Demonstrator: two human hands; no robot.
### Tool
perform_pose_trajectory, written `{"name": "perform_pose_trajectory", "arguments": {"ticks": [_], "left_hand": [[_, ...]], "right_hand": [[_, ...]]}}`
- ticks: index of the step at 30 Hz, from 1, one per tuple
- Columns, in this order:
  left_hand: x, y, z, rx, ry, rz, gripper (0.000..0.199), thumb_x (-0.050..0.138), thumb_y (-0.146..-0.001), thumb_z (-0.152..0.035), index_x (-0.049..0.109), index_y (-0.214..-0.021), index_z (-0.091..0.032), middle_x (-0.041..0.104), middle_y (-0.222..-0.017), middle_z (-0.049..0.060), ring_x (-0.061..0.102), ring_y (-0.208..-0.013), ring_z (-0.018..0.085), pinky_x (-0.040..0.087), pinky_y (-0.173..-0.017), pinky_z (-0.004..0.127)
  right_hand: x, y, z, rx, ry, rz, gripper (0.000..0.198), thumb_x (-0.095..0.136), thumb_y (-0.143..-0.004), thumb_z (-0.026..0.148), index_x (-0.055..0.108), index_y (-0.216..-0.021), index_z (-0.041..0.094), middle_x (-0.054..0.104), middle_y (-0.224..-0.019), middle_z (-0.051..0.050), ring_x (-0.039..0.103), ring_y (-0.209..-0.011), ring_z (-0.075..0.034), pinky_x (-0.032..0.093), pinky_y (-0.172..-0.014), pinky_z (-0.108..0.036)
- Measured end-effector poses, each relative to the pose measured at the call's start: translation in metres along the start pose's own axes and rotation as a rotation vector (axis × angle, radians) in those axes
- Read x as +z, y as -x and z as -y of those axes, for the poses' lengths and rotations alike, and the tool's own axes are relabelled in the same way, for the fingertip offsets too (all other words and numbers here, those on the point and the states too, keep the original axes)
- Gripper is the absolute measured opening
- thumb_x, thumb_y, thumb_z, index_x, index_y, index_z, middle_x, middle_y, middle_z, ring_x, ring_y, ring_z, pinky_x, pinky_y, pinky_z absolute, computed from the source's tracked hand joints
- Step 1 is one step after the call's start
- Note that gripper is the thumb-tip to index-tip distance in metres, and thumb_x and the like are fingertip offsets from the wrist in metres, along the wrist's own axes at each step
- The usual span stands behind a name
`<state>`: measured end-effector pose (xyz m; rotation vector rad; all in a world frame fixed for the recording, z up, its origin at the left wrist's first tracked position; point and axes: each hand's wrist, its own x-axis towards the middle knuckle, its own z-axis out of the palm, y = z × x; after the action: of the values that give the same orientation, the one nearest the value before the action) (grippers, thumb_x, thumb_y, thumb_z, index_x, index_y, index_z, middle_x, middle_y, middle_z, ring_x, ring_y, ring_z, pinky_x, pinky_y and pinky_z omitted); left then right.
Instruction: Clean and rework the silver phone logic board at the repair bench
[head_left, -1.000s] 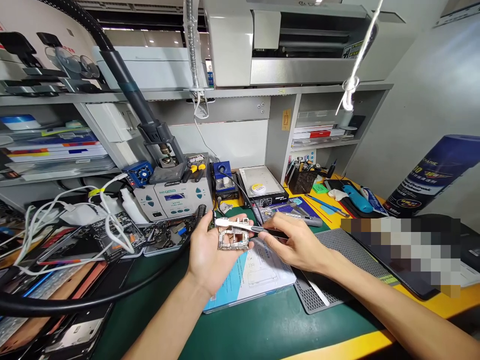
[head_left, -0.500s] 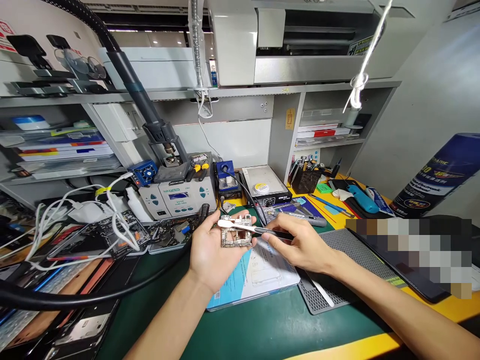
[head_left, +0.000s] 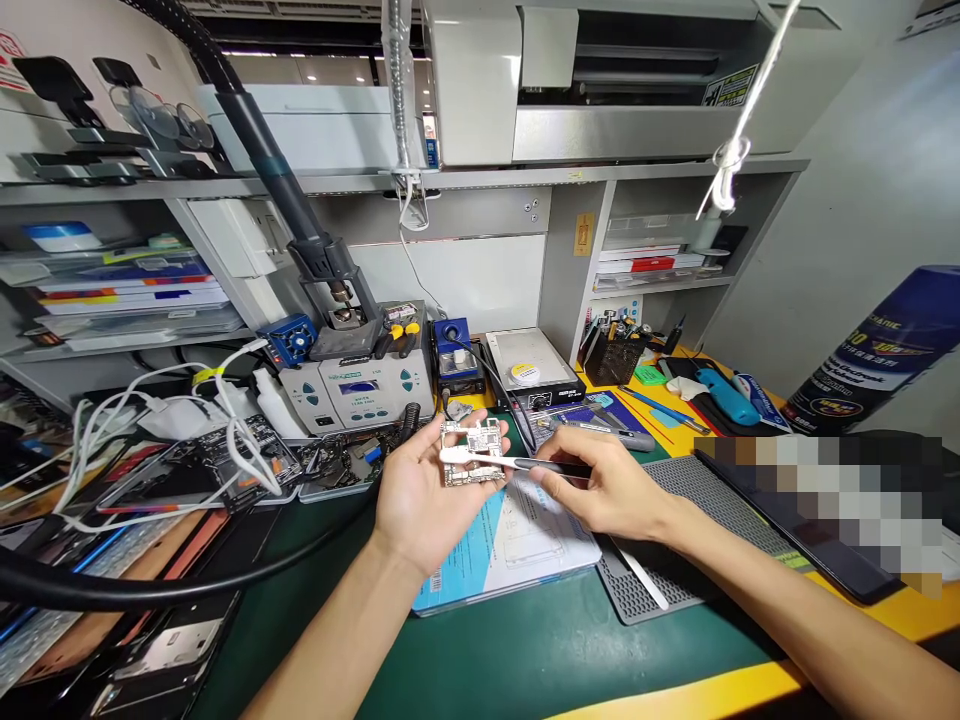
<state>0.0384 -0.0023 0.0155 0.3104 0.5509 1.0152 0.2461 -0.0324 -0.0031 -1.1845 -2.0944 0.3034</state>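
Note:
A small phone circuit board (head_left: 472,437) with a cut-out middle rests tilted across the fingers of my left hand (head_left: 421,490), its edges gripped between thumb and fingertips. My right hand (head_left: 600,478) pinches the dark handle of a toothbrush-like brush (head_left: 476,459). The white head of the brush lies over the board's left and middle part; whether its bristles touch is hidden. Beneath both hands lies a white and blue booklet (head_left: 517,560). Below my right hand, a white flat strip (head_left: 643,575) rests on a grey perforated mat (head_left: 697,500).
A hot-air station (head_left: 364,395) stands behind my left hand, its thick black hose (head_left: 187,598) crossing the left side. Tangled white cables (head_left: 225,430) and phone parts (head_left: 169,645) lie left. A pen basket (head_left: 611,358), dark tablet-like slab (head_left: 795,525) and blue spray can (head_left: 877,350) are right.
The brush head has moved down across the board, from its upper edge towards its middle. The board is tilted a little differently in my left hand, and the view has shifted slightly.

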Motion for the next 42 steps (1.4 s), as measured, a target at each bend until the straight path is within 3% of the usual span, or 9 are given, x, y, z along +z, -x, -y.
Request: {"name": "perform_pose_trajectory", "arguments": {"ticks": [5,11,18,26,32,42], "left_hand": [[-0.0007,0.0008,0.0008,0.041,0.006,-0.029,0.035,0.051,-0.092,-0.031,0.063,-0.113,-0.005,0.067,-0.111,0.026,0.068,-0.098,0.035,0.054,-0.083,0.055],[0.0008,0.0012,0.0003,0.035,0.034,-0.003,0.034,0.051,-0.093,-0.029,0.062,-0.116,-0.007,0.068,-0.107,0.024,0.069,-0.093,0.030,0.054,-0.086,0.051],[0.0023,0.0022,0.0000,0.070,-0.016,-0.022,0.037,0.050,-0.093,-0.030,0.061,-0.119,-0.006,0.068,-0.111,0.026,0.069,-0.094,0.033,0.055,-0.083,0.055],[0.0022,0.0016,0.0005,0.108,-0.007,-0.040,0.045,0.045,-0.095,-0.029,0.053,-0.131,-0.003,0.069,-0.105,0.026,0.070,-0.091,0.032,0.054,-0.085,0.055],[-0.0010,0.0004,-0.0016,0.126,-0.017,-0.031,0.045,0.045,-0.095,-0.029,0.054,-0.130,-0.003,0.068,-0.108,0.026,0.069,-0.093,0.031,0.053,-0.087,0.055],[-0.0018,-0.0013,-0.0018,0.165,0.014,-0.064,0.045,0.046,-0.094,-0.028,0.054,-0.129,-0.001,0.068,-0.109,0.026,0.069,-0.095,0.033,0.054,-0.084,0.055]], "right_hand": [[-0.0017,0.0015,0.0004,0.001,-0.012,0.089,0.009,0.060,-0.087,0.027,0.060,-0.082,0.019,0.063,-0.075,-0.001,0.054,-0.064,-0.014,0.039,-0.058,-0.027],[-0.0011,-0.0004,0.0019,0.035,-0.025,0.016,0.012,0.059,-0.089,0.029,0.061,-0.082,0.019,0.064,-0.075,-0.002,0.056,-0.067,-0.015,0.042,-0.062,-0.028],[-0.0021,0.0012,-0.0010,0.016,-0.024,0.111,0.011,0.060,-0.087,0.028,0.060,-0.080,0.019,0.063,-0.072,0.000,0.051,-0.060,-0.013,0.037,-0.054,-0.025],[-0.0005,0.0016,0.0006,0.044,-0.013,0.103,0.011,0.059,-0.088,0.029,0.060,-0.082,0.020,0.061,-0.073,0.000,0.052,-0.064,-0.014,0.037,-0.057,-0.026],[-0.0051,-0.0004,-0.0030,0.034,0.020,0.128,0.011,0.060,-0.086,0.025,0.056,-0.077,0.020,0.055,-0.067,0.003,0.046,-0.059,-0.013,0.034,-0.055,-0.026],[-0.0002,0.0017,0.0028,0.042,-0.003,0.111,0.013,0.058,-0.089,0.031,0.058,-0.083,0.019,0.061,-0.075,0.000,0.052,-0.066,-0.014,0.037,-0.061,-0.027]]}}
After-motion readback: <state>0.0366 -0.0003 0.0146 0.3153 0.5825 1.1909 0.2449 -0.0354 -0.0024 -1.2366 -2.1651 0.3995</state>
